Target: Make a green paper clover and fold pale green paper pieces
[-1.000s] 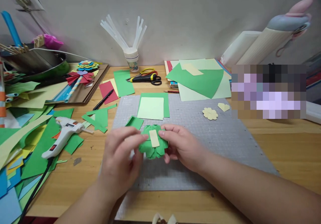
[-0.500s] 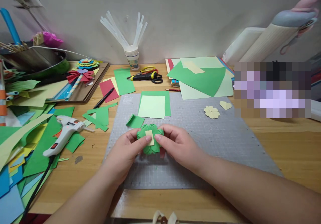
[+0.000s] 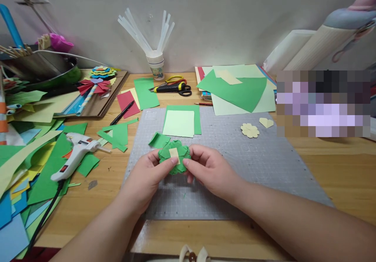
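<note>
The left hand (image 3: 147,176) and right hand (image 3: 208,167) have their grip closed on opposite edges of a green paper rosette (image 3: 182,150), over the left part of the gray cutting mat (image 3: 258,168). The left thumb (image 3: 167,166) touches the rosette's pale strip (image 3: 174,152). Left of the mat lies a glue gun (image 3: 75,158).

Left hand (image 3: 148,174), right hand (image 3: 212,170) and forearms (image 3: 273,209) are all bare; looks like they're wearing a cream bow (image 3: 192,256), round brown centre.
</note>
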Action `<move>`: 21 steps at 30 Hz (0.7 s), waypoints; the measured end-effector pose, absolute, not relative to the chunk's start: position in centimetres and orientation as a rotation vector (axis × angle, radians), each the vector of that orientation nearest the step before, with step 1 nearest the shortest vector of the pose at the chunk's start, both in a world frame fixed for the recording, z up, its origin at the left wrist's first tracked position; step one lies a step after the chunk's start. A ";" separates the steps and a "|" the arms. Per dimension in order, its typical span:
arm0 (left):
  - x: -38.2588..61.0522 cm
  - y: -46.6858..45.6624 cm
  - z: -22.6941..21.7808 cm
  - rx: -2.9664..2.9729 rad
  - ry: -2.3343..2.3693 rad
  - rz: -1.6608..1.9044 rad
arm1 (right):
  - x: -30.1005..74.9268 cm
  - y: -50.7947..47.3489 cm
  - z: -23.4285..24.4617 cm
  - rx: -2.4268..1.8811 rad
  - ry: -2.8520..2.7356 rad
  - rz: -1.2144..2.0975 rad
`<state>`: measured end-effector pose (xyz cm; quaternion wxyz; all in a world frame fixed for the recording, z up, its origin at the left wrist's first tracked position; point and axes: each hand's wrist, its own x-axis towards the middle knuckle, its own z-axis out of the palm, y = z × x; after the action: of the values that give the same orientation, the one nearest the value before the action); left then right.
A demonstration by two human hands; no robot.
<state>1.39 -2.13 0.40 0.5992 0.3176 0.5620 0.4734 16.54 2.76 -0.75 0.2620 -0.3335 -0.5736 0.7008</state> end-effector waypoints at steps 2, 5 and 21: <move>1.5 -2.1 0.5 0.731 1.295 1.114 | 16.6 2.7 -0.8 -0.891 -1.563 1.894; 1.5 -2.2 0.5 0.730 1.294 1.120 | 16.6 2.7 -0.9 -0.883 -1.579 1.889; 1.1 -2.3 1.1 0.527 1.132 1.180 | 16.7 2.9 0.0 -0.895 -1.543 2.023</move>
<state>1.10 -2.33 1.13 0.6534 0.2321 0.4988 0.5201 16.71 2.92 -0.04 0.2202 -0.3236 -0.5580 0.7317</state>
